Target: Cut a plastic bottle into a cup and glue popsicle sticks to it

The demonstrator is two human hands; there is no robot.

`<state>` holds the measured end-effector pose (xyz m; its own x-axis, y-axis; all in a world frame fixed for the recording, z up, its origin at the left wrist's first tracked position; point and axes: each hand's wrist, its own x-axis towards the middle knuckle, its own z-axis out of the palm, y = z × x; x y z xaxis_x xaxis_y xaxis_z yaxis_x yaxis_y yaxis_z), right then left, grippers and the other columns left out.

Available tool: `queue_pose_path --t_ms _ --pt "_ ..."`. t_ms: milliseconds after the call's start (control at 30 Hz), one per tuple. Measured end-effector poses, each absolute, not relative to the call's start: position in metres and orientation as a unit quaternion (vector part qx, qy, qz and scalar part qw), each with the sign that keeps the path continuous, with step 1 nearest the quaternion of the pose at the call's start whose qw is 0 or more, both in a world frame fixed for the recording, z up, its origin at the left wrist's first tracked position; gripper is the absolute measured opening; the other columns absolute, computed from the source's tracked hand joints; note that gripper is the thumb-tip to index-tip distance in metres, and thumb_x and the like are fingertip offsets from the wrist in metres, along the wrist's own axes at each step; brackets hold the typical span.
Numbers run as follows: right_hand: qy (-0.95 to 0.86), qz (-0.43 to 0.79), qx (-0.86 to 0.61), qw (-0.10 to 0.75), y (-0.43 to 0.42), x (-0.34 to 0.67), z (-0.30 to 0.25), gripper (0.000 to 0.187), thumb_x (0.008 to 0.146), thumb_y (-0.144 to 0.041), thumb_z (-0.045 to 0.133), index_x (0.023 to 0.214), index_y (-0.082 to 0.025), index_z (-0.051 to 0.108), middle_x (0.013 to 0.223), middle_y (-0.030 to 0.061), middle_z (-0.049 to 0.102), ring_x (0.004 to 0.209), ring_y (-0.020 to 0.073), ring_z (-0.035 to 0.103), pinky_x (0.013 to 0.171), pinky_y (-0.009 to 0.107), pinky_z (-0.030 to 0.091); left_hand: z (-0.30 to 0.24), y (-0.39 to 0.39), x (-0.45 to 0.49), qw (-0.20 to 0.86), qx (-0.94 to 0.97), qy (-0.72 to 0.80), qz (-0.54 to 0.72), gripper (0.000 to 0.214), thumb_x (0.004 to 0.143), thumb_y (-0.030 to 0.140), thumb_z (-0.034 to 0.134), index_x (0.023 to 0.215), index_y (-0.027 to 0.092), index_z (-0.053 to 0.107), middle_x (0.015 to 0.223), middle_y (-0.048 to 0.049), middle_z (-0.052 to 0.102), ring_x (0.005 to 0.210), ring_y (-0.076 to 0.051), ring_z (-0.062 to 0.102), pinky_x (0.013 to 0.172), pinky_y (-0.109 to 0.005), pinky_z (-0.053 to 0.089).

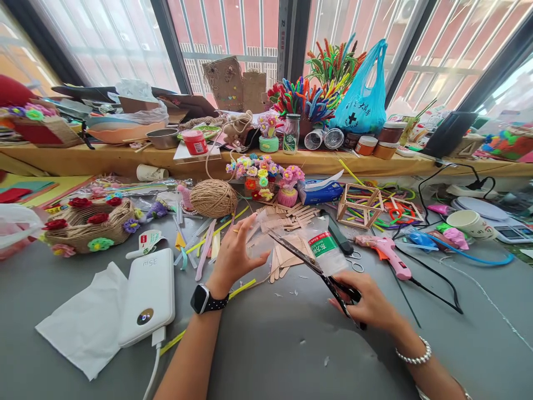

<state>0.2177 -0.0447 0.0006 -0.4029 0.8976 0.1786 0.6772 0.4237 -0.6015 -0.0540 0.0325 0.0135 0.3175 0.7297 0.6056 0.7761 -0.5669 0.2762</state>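
Note:
My right hand (368, 303) grips black-handled scissors (306, 258), their blades pointing up and left towards my other hand. My left hand (235, 253), with a watch at the wrist, is raised over the table, thumb and fingers apart. Close to its fingertips is a clear, thin plastic piece (259, 223); whether they touch it I cannot tell. Behind the blades lies a clear plastic packet with a green label (322, 246). Wooden craft sticks (293, 215) lie loose beyond the hands, and small clear scraps (326, 361) dot the grey tabletop.
A pink glue gun (387, 253) with a black cord lies right, near a small wooden stick frame (360, 205). A twine ball (214, 198) and a flower-trimmed basket (89, 233) stand left. A white power bank (149, 297) with a cable rests at front left.

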Motion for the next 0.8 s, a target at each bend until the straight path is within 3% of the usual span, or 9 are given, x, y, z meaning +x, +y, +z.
queue_pose_path --t_ms 300,467,567,667,800 --pt "-0.814 0.177 -0.493 0.252 -0.0443 0.2166 -0.0040 0.012 0.067 -0.020 0.052 0.059 -0.019 0.043 0.051 -0.0039 0.045 0.049 0.0098 0.040 0.049 0.021 0.033 0.0081 0.0319 -0.0524 -0.067 -0.809 -0.457 -0.364 0.073 0.066 0.036 0.062 0.127 0.018 0.025 0.111 -0.0108 0.049 0.092 -0.020 0.054 0.085 -0.036 0.042" --pt "-0.818 0.161 -0.493 0.248 -0.0439 0.2172 -0.0039 0.011 0.060 -0.012 0.051 0.058 -0.019 0.044 0.052 -0.0037 0.045 0.050 0.0103 0.041 0.049 0.021 0.034 0.0081 0.0321 -0.0515 -0.080 -0.813 -0.451 -0.359 0.072 0.067 0.035 0.062 0.126 0.019 0.025 0.113 -0.0106 0.049 0.095 -0.020 0.052 0.087 -0.037 0.041" --pt "-0.818 0.162 -0.498 0.239 -0.0432 0.2161 -0.0058 0.010 0.065 -0.016 0.052 0.059 -0.019 0.045 0.053 -0.0030 0.047 0.050 0.0103 0.042 0.049 0.021 0.035 0.0080 0.0326 -0.0517 -0.071 -0.810 -0.458 -0.359 0.071 0.067 0.035 0.062 0.126 0.017 0.026 0.114 -0.0114 0.049 0.094 -0.020 0.053 0.086 -0.036 0.041" --pt "-0.814 0.177 -0.504 0.228 -0.0427 0.2163 -0.0079 0.011 0.070 -0.027 0.056 0.067 -0.018 0.049 0.059 -0.0013 0.051 0.052 0.0113 0.045 0.051 0.022 0.038 0.0074 0.0332 -0.0515 -0.055 -0.807 -0.461 -0.365 0.069 0.068 0.033 0.062 0.126 0.018 0.026 0.115 -0.0112 0.049 0.091 -0.019 0.054 0.086 -0.036 0.042" --pt "-0.812 0.206 -0.492 0.238 -0.0420 0.2195 -0.0080 0.031 0.066 -0.036 0.063 0.089 -0.017 0.054 0.078 0.0041 0.058 0.069 0.0164 0.054 0.063 0.026 0.044 0.0064 0.0338 -0.0500 -0.030 -0.815 -0.454 -0.358 0.067 0.068 0.035 0.061 0.125 0.019 0.028 0.112 -0.0106 0.051 0.090 -0.020 0.053 0.086 -0.038 0.041"
